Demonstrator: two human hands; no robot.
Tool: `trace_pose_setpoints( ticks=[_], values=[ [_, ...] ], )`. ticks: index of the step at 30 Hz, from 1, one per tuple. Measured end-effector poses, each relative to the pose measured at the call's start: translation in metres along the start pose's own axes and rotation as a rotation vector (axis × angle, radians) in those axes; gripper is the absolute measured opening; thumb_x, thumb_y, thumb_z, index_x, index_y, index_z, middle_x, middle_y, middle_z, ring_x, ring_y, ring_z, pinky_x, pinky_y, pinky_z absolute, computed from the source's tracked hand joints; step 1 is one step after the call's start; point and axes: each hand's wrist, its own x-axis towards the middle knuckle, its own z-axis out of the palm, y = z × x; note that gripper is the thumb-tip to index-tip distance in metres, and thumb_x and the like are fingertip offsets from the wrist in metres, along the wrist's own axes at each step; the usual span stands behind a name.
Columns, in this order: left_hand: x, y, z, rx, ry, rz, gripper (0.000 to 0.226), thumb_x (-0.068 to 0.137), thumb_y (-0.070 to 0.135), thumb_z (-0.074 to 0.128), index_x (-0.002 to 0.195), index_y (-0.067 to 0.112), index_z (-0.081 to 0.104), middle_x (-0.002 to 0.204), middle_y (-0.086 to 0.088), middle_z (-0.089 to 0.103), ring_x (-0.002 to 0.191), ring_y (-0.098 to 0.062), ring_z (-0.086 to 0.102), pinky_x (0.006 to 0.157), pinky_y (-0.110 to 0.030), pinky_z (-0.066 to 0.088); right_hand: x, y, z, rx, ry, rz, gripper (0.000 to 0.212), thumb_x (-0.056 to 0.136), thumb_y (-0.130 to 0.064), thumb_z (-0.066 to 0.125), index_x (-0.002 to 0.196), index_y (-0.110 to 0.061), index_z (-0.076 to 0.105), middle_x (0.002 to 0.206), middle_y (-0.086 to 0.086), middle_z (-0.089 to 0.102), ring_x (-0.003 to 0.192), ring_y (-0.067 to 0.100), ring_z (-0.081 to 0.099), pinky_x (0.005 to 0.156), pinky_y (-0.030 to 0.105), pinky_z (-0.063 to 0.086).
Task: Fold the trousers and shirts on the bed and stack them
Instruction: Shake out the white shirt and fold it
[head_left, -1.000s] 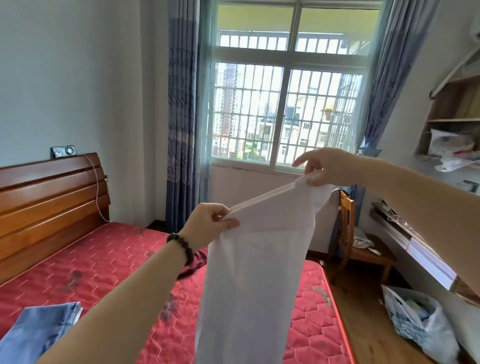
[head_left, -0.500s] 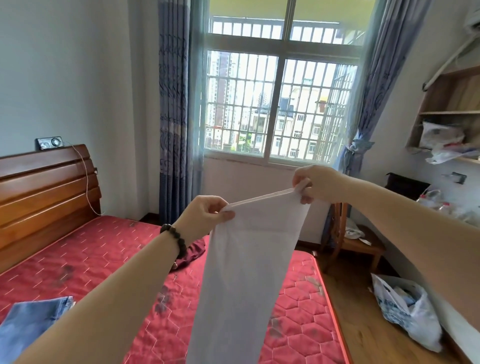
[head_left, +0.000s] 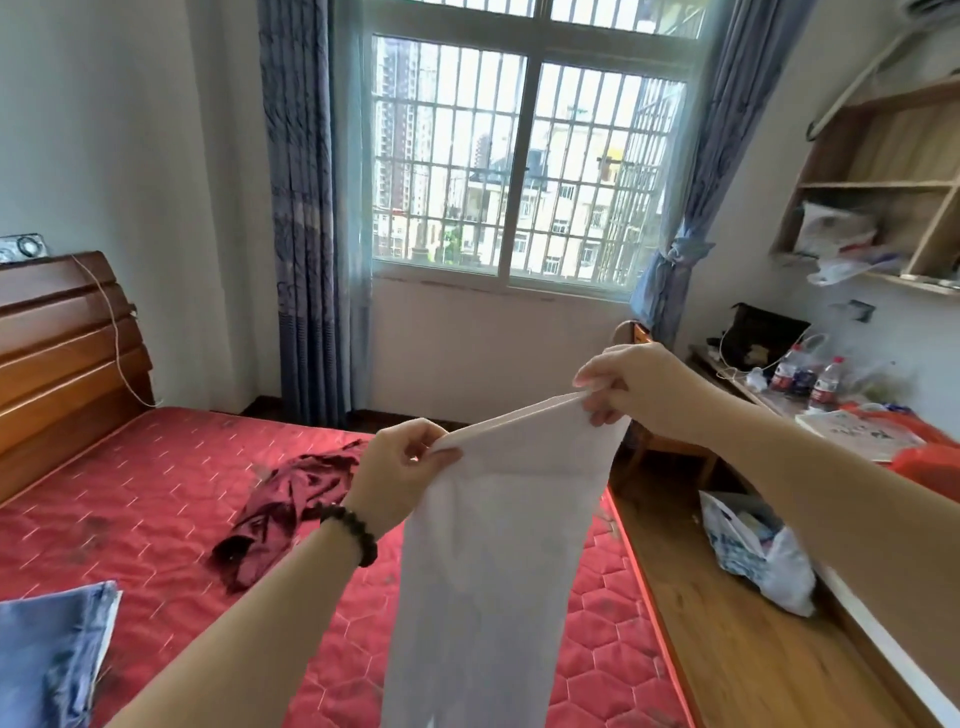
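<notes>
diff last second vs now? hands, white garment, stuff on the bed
The hands have come lower in view as the head tilted down, bringing the dark red garment on the bed into fuller view. Unchanged: left hand and right hand pinch the white garment by its top edge, hanging in the air; the folded jeans stay on the bed.

Daylight comes through a barred window (head_left: 519, 171) flanked by blue curtains (head_left: 298, 208) in pale walls. A wooden headboard (head_left: 62, 364) stands at the left edge, wooden shelves (head_left: 883, 182) hang at right, above a cluttered desk (head_left: 769, 400) and wood floor (head_left: 727, 623).
</notes>
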Motion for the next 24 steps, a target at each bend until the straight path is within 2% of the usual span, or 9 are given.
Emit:
trace_pose_setpoints(
  ticks=[3,5,7,12,16,18,21,24],
  values=[
    [-0.013,-0.005,0.010,0.055,0.002,0.060,0.012,0.077,0.027,0.072,0.084,0.019,0.065,0.070,0.006,0.063,0.062,-0.005,0.053,0.059,-0.029,0.046,-0.015,-0.003,0.004,-0.018,0.056,0.023,0.006,0.088,-0.004,0.063,0.090,-0.002,0.069,0.082,0.007,0.067,0.066,0.015,0.071,0.065,0.021,0.058],
    [-0.027,-0.006,0.016,0.033,0.060,0.063,0.023,0.079,0.018,0.075,0.090,0.022,0.055,0.072,0.009,0.059,0.061,-0.007,0.054,0.055,-0.022,0.046,-0.024,-0.006,0.007,-0.003,0.095,0.059,0.005,0.088,-0.007,0.065,0.088,-0.004,0.069,0.078,0.007,0.070,0.062,0.011,0.070,0.065,0.020,0.058],
    [-0.042,-0.005,0.020,0.041,0.105,0.082,0.028,0.080,0.016,0.075,0.089,0.023,0.050,0.075,0.009,0.058,0.060,-0.012,0.055,0.053,-0.022,0.047,-0.032,-0.009,0.006,-0.007,0.120,0.077,0.006,0.087,-0.007,0.066,0.088,-0.003,0.070,0.077,0.007,0.072,0.061,0.009,0.070,0.065,0.020,0.058],
    [-0.077,0.005,0.026,0.097,-0.013,0.102,0.018,0.078,0.019,0.077,0.086,0.019,0.061,0.086,0.005,0.061,0.063,-0.010,0.057,0.060,-0.029,0.052,-0.053,-0.025,-0.005,0.001,0.150,0.084,0.005,0.085,-0.006,0.069,0.087,-0.002,0.071,0.075,0.011,0.072,0.062,0.017,0.071,0.070,0.032,0.060],
    [-0.109,0.025,0.041,0.120,0.118,0.185,0.017,0.082,0.012,0.071,0.089,0.020,0.057,0.093,0.006,0.058,0.064,-0.009,0.057,0.060,-0.026,0.050,-0.080,-0.043,-0.017,-0.049,0.163,0.058,0.002,0.084,-0.008,0.070,0.084,-0.006,0.071,0.076,0.008,0.071,0.062,0.016,0.071,0.072,0.037,0.060],
    [-0.127,0.040,0.050,0.141,0.163,0.261,0.020,0.082,0.010,0.070,0.098,0.020,0.061,0.101,0.005,0.057,0.069,-0.009,0.057,0.063,-0.021,0.049,-0.101,-0.051,-0.021,-0.060,0.166,0.039,0.001,0.084,-0.008,0.070,0.083,-0.007,0.071,0.076,0.008,0.071,0.062,0.016,0.071,0.071,0.038,0.061],
    [-0.152,0.057,0.063,0.216,0.122,0.309,0.028,0.079,0.012,0.072,0.106,0.016,0.065,0.106,0.001,0.057,0.080,-0.009,0.056,0.072,-0.016,0.046,-0.133,-0.060,-0.025,-0.108,0.179,0.037,0.002,0.084,-0.009,0.070,0.082,-0.009,0.071,0.071,0.005,0.071,0.058,0.011,0.070,0.070,0.036,0.061],
    [-0.194,0.073,0.082,0.300,-0.008,0.211,0.019,0.077,0.023,0.073,0.093,0.014,0.070,0.095,0.003,0.057,0.077,-0.016,0.056,0.071,-0.020,0.043,-0.175,-0.068,-0.030,-0.105,0.203,0.046,0.004,0.083,-0.010,0.070,0.079,-0.011,0.071,0.066,0.004,0.071,0.056,0.011,0.069,0.072,0.034,0.060]
  ],
)
